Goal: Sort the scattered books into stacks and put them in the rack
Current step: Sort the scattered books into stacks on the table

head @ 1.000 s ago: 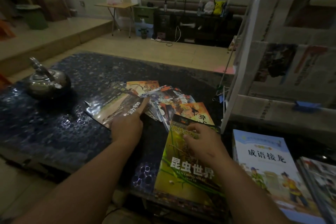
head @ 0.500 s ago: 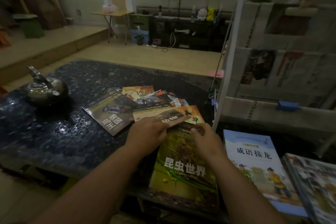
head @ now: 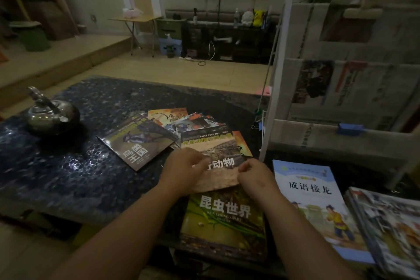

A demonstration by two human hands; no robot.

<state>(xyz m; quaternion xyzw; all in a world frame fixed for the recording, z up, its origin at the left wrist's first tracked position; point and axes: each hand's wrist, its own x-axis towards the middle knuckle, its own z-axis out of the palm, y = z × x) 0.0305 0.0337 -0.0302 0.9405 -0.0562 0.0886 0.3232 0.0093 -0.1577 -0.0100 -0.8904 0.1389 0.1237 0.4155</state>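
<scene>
Head view. The left hand (head: 184, 166) is gripping the near left edge of the animal book (head: 216, 150), with its fingers curled over the cover. The right hand (head: 254, 175) is pinching the near right corner of the same book between thumb and fingers. The animal book is lying partly over the far end of the green insect book (head: 225, 218), which is resting flat at the near edge of the tabletop (head: 68, 166). Whether the animal book's near edge is raised off the insect book cannot be told.

The bird book (head: 138, 145) is lying flat to the left of the hands, its title turned away from the person. A fan of scattered books (head: 195, 120) is spreading out behind it, overlapping one another and passing under the animal book. A pale blue book (head: 311, 200) is lying just beside the insect book on the right, and a magazine stack (head: 391, 227) is sitting at the far right, blurred.

The white rack (head: 279, 52) is standing at the right, behind the pale blue book, with newspapers (head: 352, 88) lining its tiers. A metal kettle (head: 51, 113) is sitting on the left of the tabletop, well apart from the books.
</scene>
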